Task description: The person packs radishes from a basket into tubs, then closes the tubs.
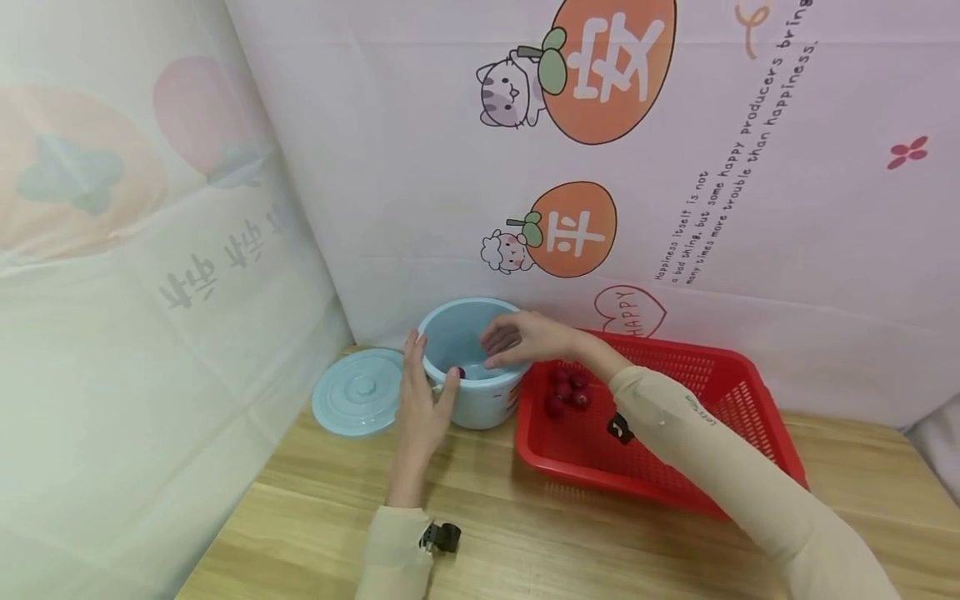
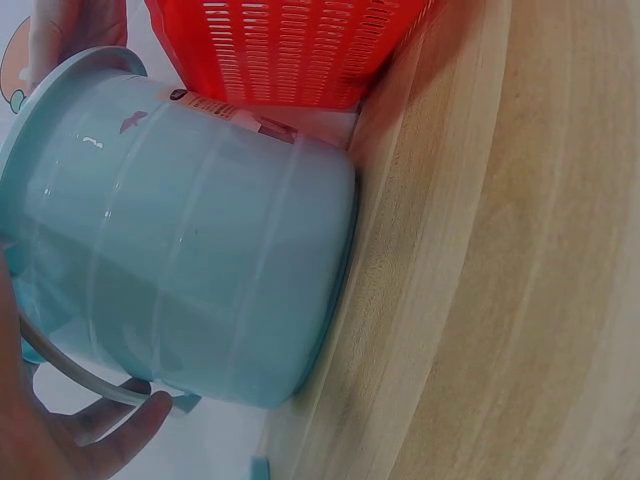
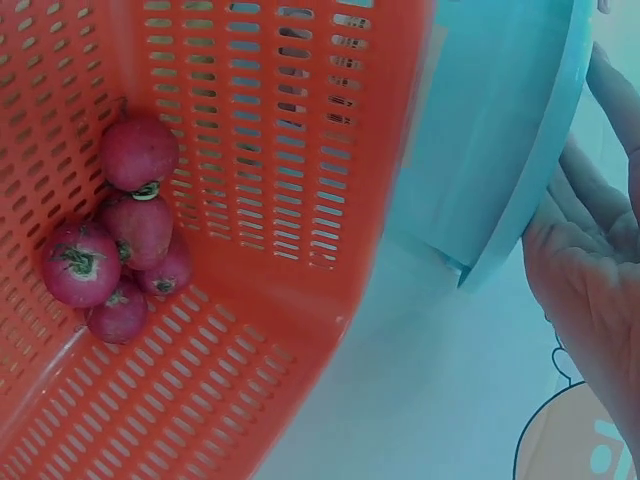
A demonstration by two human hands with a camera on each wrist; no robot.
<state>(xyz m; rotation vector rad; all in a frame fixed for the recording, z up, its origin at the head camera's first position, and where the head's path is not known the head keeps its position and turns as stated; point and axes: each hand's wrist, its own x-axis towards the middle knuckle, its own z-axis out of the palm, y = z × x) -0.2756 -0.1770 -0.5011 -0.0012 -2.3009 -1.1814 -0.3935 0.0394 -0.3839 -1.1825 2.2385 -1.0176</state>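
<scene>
A light blue bucket (image 1: 483, 404) stands upright on the table. Fairly straight fingers of my left hand (image 1: 422, 408) lie along its left side, the thumb at the front rim. In the left wrist view, fingertips touch the bucket's handle (image 2: 85, 375). My right hand (image 1: 528, 340) reaches over the bucket's right rim, fingers loosely bent; its palm (image 3: 590, 265) shows nothing held. One dark red radish (image 1: 461, 372) shows inside the bucket, near the left thumb. Several red radishes (image 3: 82, 264) lie in the left end of a red basket (image 1: 600, 477), below the right wrist.
A round light blue lid (image 1: 360, 392) lies left of the bucket. The basket stands close to the bucket's right side on the wooden table (image 1: 517, 533). Printed cloth (image 1: 420, 167) hangs behind and at the left.
</scene>
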